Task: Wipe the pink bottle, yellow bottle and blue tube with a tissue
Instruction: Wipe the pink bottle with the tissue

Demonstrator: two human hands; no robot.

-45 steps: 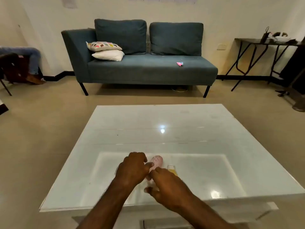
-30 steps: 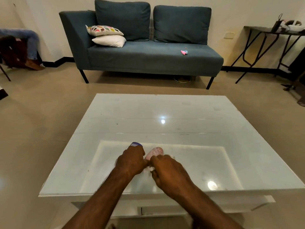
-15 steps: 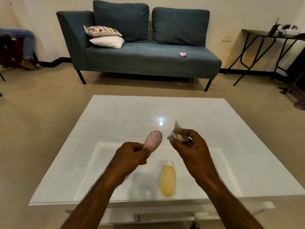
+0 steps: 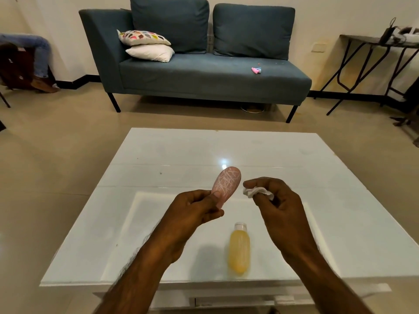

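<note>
My left hand (image 4: 192,210) holds the pink bottle (image 4: 226,184) by its lower end, raised above the white table (image 4: 158,168) and tilted up to the right. White scribbled lines cover the bottle's face. My right hand (image 4: 275,200) pinches a crumpled white tissue (image 4: 257,191) a short gap to the right of the bottle, not touching it. The yellow bottle (image 4: 239,250) lies on the table below my hands, white cap pointing away from me. The blue tube is hidden from view.
A blue sofa (image 4: 204,71) with two pillows (image 4: 147,45) and a small pink item (image 4: 256,70) stands beyond the table. A black folding side table (image 4: 367,41) is at the back right. A seated person's legs (image 4: 34,51) show at far left.
Both hands rose from the table: the left lifted the pink bottle, the right picked up the tissue and bunched it smaller. The yellow bottle is uncovered, lying flat. The blue tube's cap no longer shows.
</note>
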